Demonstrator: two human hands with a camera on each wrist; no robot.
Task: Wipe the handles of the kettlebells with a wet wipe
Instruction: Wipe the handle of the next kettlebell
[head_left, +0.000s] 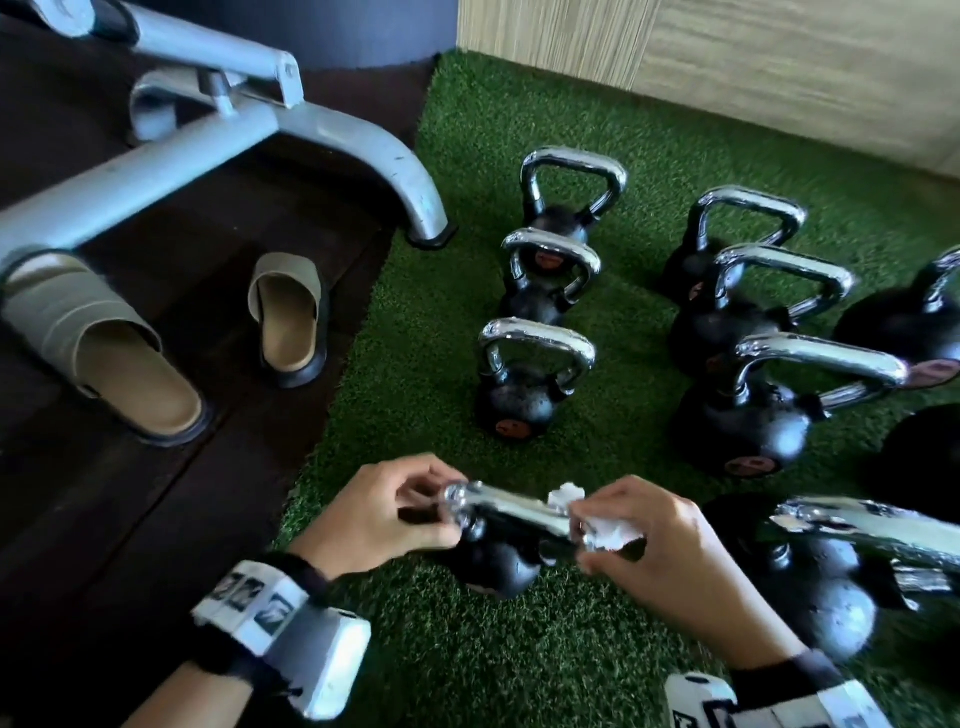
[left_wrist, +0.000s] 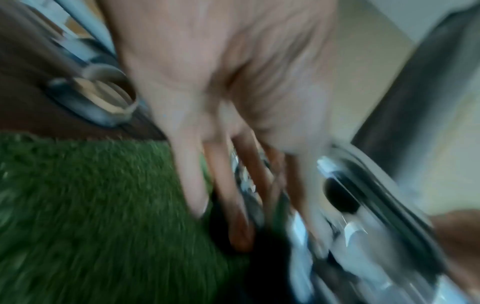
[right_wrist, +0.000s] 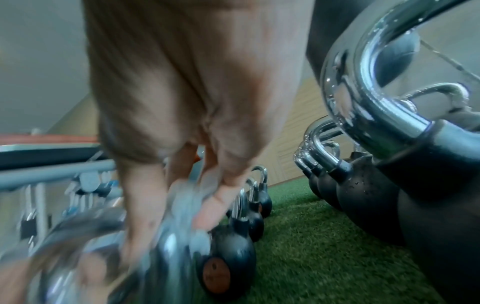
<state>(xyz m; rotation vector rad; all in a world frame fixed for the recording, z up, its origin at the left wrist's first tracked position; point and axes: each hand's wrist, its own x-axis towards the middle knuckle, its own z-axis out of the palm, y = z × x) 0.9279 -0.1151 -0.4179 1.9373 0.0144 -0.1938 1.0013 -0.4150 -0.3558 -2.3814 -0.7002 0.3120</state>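
Right hand pinches a crumpled white wet wipe round the right end of the chrome handle of the nearest kettlebell; left hand curls its fingers on the handle's left end. That kettlebell stands on green turf, first in a row of four, more kettlebells to the right. Two slippers lie on dark flooring left, by a grey machine frame.
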